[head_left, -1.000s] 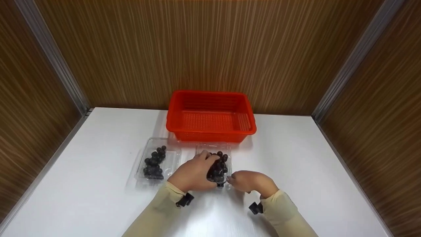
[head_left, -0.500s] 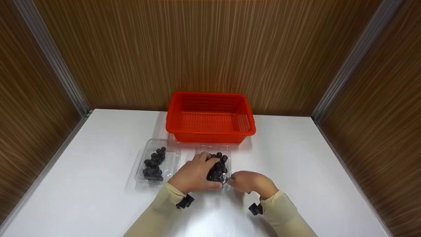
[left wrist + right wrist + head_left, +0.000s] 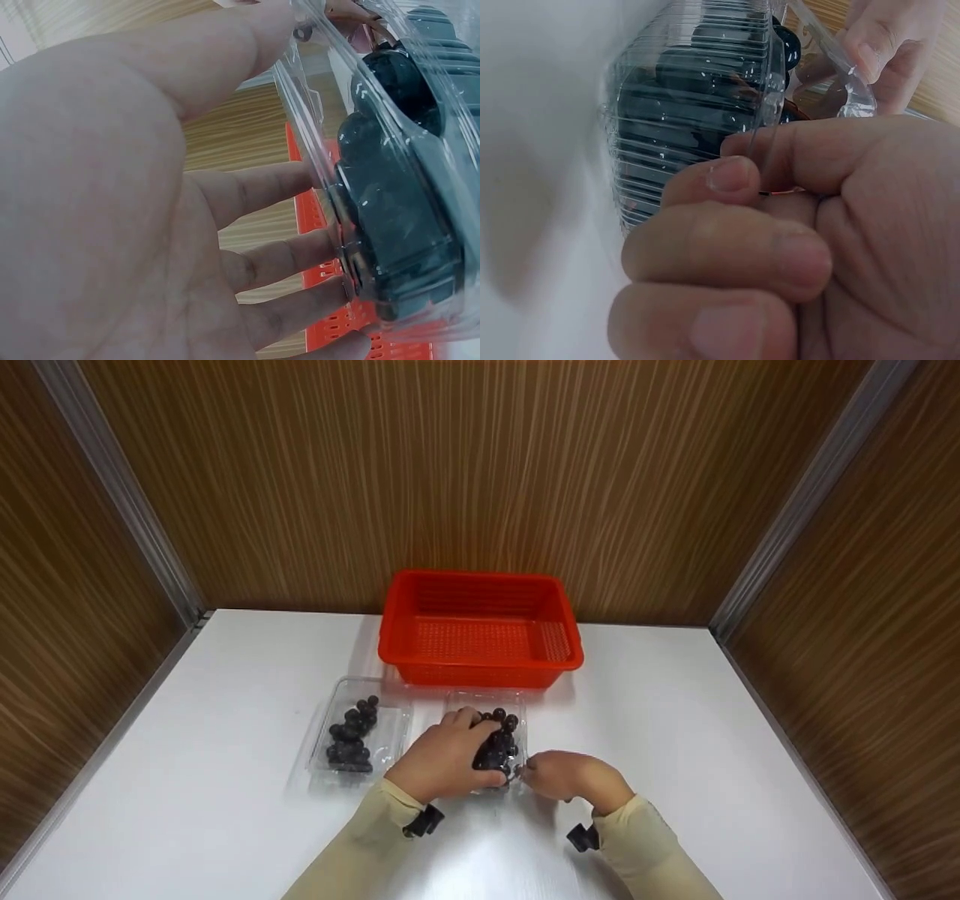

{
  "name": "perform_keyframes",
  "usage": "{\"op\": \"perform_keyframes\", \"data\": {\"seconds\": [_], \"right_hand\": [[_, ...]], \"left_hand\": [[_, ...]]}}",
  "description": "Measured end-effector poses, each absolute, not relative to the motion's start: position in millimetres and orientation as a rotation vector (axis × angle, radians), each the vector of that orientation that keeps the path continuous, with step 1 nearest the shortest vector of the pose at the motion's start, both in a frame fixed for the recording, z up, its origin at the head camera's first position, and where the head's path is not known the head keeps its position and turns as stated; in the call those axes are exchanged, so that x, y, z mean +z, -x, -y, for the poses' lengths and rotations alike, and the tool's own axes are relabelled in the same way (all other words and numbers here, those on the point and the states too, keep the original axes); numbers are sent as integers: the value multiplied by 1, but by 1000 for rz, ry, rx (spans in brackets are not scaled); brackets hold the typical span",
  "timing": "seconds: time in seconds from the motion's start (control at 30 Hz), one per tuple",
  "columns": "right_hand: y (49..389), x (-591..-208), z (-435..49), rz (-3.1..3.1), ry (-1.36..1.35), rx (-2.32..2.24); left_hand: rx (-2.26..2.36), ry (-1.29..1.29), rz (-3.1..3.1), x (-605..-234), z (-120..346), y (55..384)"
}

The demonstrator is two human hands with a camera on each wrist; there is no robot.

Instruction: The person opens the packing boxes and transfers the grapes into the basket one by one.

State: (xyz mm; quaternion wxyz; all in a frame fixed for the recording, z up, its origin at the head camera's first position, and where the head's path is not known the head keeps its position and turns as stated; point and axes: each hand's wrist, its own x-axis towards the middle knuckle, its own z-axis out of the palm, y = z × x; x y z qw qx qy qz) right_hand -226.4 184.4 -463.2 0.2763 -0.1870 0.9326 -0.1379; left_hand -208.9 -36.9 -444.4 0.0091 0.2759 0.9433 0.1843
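Observation:
A clear plastic box [image 3: 487,699] with ridged walls stands on the white table, holding a bunch of dark grapes [image 3: 502,742]. My left hand [image 3: 442,757] grips it from the left. In the left wrist view, the fingers of that hand [image 3: 225,247] reach along the box's side, and the thumb is at its upper edge. My right hand [image 3: 564,775] is at the near right corner of the box. Its fingers [image 3: 727,251] are curled, with the index finger and thumb pinching the rim beside the ridged wall [image 3: 682,142]. Part of the grapes is hidden behind the left hand.
A second clear box [image 3: 391,735] with dark grapes [image 3: 349,735] lies to the left. Behind both boxes, a red plastic basket [image 3: 480,673] stands close to the wood-grain back wall [image 3: 480,472]. Wood-grain side panels bound the white table [image 3: 660,720].
My left thumb has shifted slightly at the near edge of the box. The right hand stays almost in place at the corner. Basket and second box have not moved.

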Motion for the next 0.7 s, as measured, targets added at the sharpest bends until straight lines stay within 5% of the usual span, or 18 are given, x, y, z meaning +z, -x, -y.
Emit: {"op": "perform_keyframes", "data": {"seconds": [0.7], "right_hand": [[228,-463,-184,-2530,581,-326]], "left_hand": [[531,-856,-2954,-444,37,208]]}}
